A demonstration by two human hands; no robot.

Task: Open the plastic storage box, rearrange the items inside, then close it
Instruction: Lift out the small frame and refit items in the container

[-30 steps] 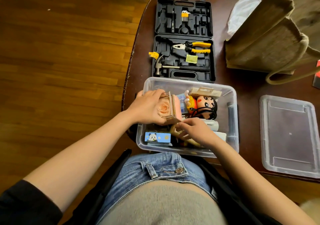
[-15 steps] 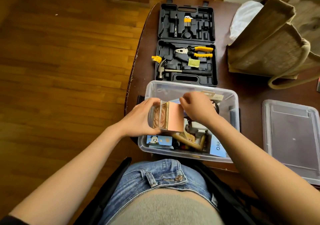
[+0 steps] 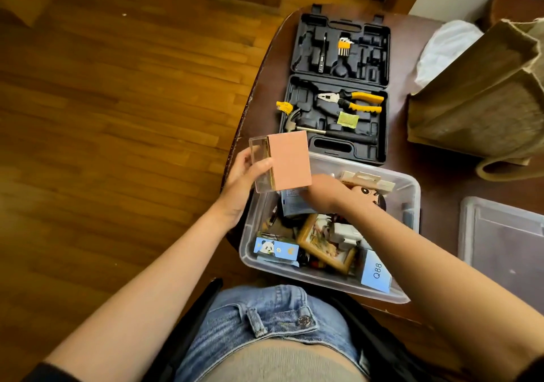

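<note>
The clear plastic storage box [image 3: 409, 193] stands open on the dark table at its near edge, filled with several items: a panda card [image 3: 273, 249], a framed picture [image 3: 323, 243], a cartoon doll head [image 3: 372, 197], a blue Q88 card [image 3: 376, 272]. Its lid [image 3: 506, 234] lies flat to the right. My left hand [image 3: 244, 175] holds a pink-backed clear display box [image 3: 290, 160] lifted above the storage box's left far corner. My right hand [image 3: 321, 191] reaches down into the storage box among the papers; what its fingers touch is hidden.
An open black tool case [image 3: 338, 87] with pliers, hammer and hex keys lies just beyond the storage box. A brown jute bag [image 3: 477, 99] and a white plastic bag [image 3: 444, 46] sit at the far right. Wooden floor lies left of the table edge.
My left hand has raised the pink display box out of the storage box and up to the left. My right hand let go of it and dropped into the box.
</note>
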